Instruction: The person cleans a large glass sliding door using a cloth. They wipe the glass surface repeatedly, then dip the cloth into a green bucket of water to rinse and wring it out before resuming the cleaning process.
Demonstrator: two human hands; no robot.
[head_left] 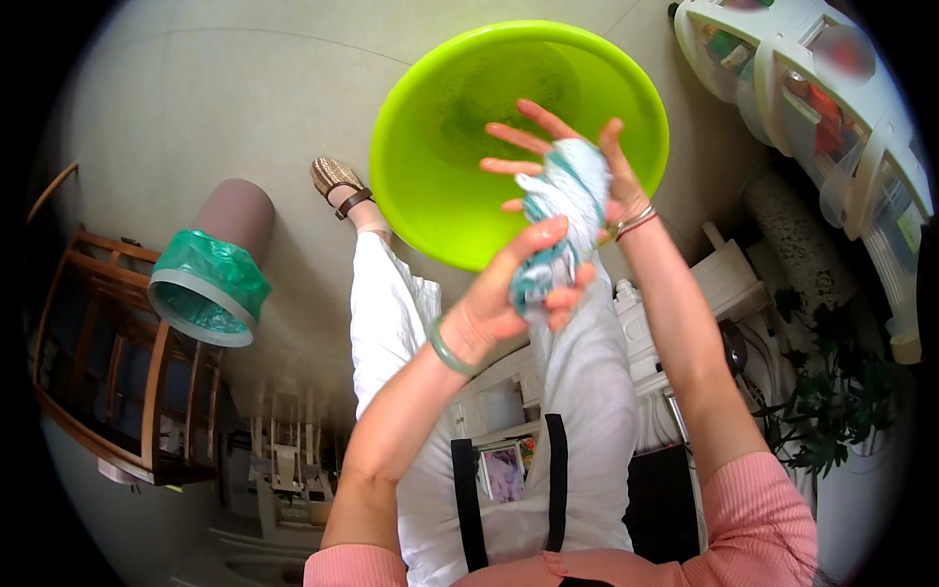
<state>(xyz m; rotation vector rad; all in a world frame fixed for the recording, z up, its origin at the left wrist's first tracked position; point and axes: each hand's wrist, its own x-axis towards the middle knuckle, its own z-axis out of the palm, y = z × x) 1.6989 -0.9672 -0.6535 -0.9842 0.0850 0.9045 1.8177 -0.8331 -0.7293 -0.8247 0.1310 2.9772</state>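
A bunched, twisted white-and-teal cloth (572, 186) is held up over the near rim of a lime-green basin (411, 147). My left hand (509, 289), with a pale green bangle at its wrist, closes its fingers round the cloth's lower end. Behind the upper part of the cloth, my right hand (624, 186) has its fingers stretched out and spread, and the cloth rests against its palm. Part of that palm is hidden by the cloth. Some water with small bubbles seems to lie in the bottom of the basin.
Left of my foot, a pinkish bin (235, 210) with a green liner stands near a wooden chair (152, 391). A white storage rack (782, 78) with several items is at the upper right. A leafy plant (831, 411) is at the lower right. My shoe (335, 176) is beside the basin.
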